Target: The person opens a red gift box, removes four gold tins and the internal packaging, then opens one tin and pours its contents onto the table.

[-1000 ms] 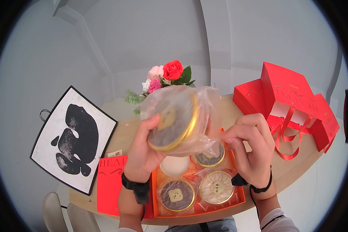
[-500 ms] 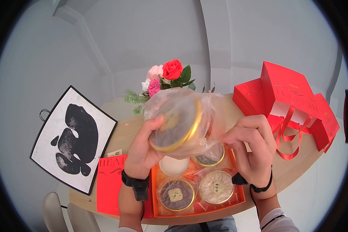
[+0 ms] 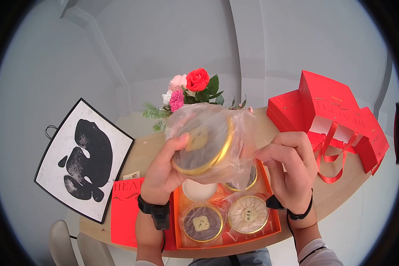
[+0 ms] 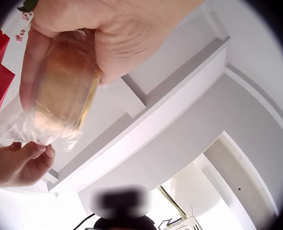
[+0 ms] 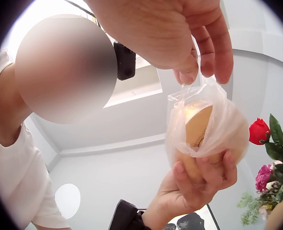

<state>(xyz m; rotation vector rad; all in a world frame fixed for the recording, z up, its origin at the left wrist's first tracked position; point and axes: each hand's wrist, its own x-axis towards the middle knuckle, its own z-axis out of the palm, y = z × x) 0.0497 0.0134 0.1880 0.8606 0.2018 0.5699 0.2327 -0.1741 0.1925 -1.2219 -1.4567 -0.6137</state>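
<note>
My left hand (image 3: pixel 160 167) grips a round gold-rimmed canister (image 3: pixel 202 150) wrapped in a clear plastic bag (image 3: pixel 241 155), thumb over its dark top and fingers round the far side. The canister is tilted, held up above an open orange-red box (image 3: pixel 275 228). To its right, my right hand (image 3: pixel 293 168) pinches the bag's gathered end between thumb and fingers, as the right wrist view also shows with the bag (image 5: pixel 213 103) stretched upward. Inside the box lie a dark-topped canister (image 3: pixel 208 232), a pale-topped canister (image 3: pixel 237 221) and a partly hidden canister (image 3: pixel 249 181), beside a white round recess (image 3: pixel 199 190).
A red lid (image 3: pixel 124 217) lies left of the box. Beyond it leans a black-and-white picture bag (image 3: pixel 95 150). Flowers (image 3: pixel 198 80) stand behind the hands. On the table's right are red gift boxes (image 3: pixel 288 111) with ribbon handles (image 3: pixel 328 179).
My left hand and the bagged canister have shifted slightly down and to the right. My right hand keeps its pinch on the bag, almost still.
</note>
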